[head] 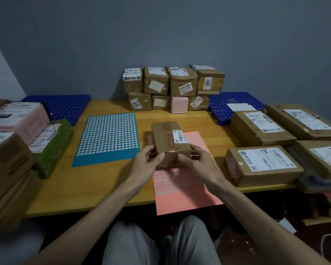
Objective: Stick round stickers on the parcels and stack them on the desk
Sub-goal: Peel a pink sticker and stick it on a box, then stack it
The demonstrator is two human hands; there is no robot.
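Note:
A small brown cardboard parcel (168, 139) with red writing and a white barcode label is held just above the desk's middle. My left hand (148, 161) grips its near left corner and my right hand (196, 161) grips its near right corner, thumbs on the near face. Under it lies a pink sticker sheet (182, 190) that hangs over the desk's front edge. A blue sticker sheet (108, 138) with rows of white round stickers lies to the left. A two-layer stack of small parcels (172, 87) stands at the back against the wall.
Larger brown parcels (262, 165) crowd the right side of the wooden desk (84, 188). A green-wrapped parcel (52, 146), a pink one and brown boxes sit at the left. Blue perforated trays (63, 106) lie at both back corners. My knees are below the front edge.

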